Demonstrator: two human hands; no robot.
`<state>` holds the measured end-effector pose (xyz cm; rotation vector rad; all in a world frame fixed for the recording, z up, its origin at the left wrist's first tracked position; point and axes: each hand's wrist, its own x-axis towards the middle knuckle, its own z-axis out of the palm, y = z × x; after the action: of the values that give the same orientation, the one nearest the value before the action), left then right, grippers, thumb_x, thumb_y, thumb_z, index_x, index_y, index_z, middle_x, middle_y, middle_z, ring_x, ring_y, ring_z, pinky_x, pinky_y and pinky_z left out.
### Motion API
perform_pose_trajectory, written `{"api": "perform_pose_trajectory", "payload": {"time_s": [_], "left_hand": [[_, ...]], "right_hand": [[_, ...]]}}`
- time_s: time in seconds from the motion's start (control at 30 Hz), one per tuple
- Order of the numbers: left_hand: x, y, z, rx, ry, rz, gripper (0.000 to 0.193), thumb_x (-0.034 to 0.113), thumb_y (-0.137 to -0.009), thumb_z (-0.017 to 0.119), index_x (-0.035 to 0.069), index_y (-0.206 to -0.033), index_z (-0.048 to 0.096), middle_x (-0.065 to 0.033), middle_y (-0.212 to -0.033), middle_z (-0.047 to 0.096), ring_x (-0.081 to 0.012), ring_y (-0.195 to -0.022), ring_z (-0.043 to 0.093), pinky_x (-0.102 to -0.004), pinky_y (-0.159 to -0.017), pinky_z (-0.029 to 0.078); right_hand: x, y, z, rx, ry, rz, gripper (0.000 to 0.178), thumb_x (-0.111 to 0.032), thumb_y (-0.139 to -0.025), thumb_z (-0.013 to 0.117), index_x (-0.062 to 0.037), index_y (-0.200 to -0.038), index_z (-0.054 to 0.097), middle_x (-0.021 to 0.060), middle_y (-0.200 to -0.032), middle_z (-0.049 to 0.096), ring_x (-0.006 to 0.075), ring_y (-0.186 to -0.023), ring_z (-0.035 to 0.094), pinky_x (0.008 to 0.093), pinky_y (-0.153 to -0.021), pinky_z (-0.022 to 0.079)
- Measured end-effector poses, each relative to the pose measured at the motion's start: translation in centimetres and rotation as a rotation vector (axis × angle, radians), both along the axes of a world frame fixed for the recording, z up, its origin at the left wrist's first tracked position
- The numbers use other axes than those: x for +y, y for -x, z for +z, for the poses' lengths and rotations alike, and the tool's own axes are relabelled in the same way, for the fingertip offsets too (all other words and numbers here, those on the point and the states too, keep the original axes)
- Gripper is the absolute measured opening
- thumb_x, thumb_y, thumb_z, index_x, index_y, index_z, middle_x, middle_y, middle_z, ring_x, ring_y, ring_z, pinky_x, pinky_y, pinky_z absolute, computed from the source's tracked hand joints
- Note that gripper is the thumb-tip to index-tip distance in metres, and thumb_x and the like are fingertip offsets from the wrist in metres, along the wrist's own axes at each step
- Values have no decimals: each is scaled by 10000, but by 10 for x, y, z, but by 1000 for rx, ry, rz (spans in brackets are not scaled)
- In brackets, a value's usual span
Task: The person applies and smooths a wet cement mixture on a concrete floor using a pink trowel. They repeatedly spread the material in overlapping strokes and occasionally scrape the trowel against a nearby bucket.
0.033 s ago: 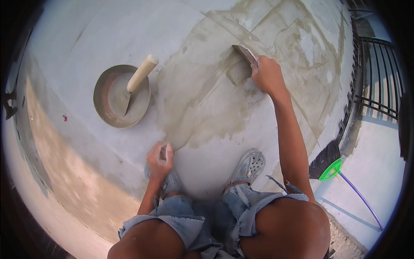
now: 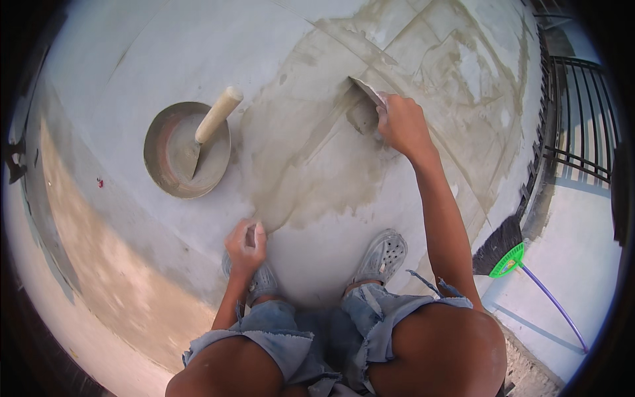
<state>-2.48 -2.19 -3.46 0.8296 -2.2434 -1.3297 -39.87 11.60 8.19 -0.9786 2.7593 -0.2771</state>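
Note:
My right hand (image 2: 405, 127) grips a flat scraper (image 2: 368, 91), its thin blade tilted against the floor over a darker wet patch (image 2: 317, 165) of greyish paste. The fingers hide the near end of the scraper. My left hand (image 2: 246, 243), dusted pale, is curled closed above my left shoe, with a small dark hollow between thumb and fingers and nothing visible in it. To the left of the wet patch sits a round metal pan (image 2: 153, 139). In it leans a trowel (image 2: 218, 116), blade down in the pan and pale wooden handle pointing up and right.
My grey clogs (image 2: 381, 256) stand on the pale floor at the patch's near edge. On the right lie a broom (image 2: 507, 260) with black bristles, a green head and a purple handle, and a dark barred metal gate (image 2: 585, 119). A tiny red scrap (image 2: 100, 182) lies far left.
My right hand and the scraper have shifted slightly left and a little nearer to me. My left hand stays curled in nearly the same place.

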Motion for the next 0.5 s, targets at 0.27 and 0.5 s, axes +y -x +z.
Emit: {"api": "perform_pose_trajectory", "payload": {"time_s": [0.27, 0.5], "left_hand": [[-11, -3, 6, -80, 32, 3, 86, 95, -957, 684, 10, -947, 681, -104, -750, 659, -212, -604, 636, -324, -586, 504], [-6, -3, -3, -56, -53, 68, 161, 151, -988, 664, -5, -977, 705, -121, -792, 683, -216, -618, 638, -331, -576, 494]], "right_hand": [[-23, -58, 13, 69, 87, 109, 501, 10, -833, 634, -29, -1328, 697, 293, -1078, 734, 438, -909, 737, 499, -803, 604], [-34, -127, -69, 288, 11, 420, 590, -2, -849, 650, 34, -1434, 581, 331, -1323, 660, 407, -1072, 734, 476, -887, 612]]}}
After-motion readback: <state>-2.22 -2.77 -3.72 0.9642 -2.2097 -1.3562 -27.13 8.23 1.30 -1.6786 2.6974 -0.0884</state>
